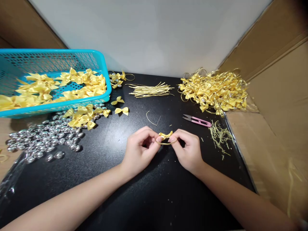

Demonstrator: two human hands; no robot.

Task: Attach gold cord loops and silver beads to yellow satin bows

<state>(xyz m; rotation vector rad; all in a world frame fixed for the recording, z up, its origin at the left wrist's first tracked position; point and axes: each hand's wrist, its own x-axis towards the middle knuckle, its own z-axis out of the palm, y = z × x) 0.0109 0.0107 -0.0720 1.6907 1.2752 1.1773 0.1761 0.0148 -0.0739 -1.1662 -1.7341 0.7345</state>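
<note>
Between my two hands, just above the black table, is a yellow ribbon bow (pixel 165 135) with a loop of gold cord (pixel 166 143) curving on its near side. My left hand (pixel 141 149) pinches the left side of the bow and cord between thumb and forefinger. On the opposite side, the thumb and forefinger of my right hand (pixel 189 149) pinch them too. The fingertips cover part of the bow, and I cannot see how the cord joins it. Beyond my hands lies a thin bent strand (pixel 151 119).
A blue basket (pixel 106 70) of yellow bows stands at left, with silver beads (pixel 43 142) before it. Cut gold cords (pixel 151 90) lie at the back. At right are a pile of looped bows (pixel 216 91), pink thread snips (pixel 197 120) and cord scraps (pixel 220 136).
</note>
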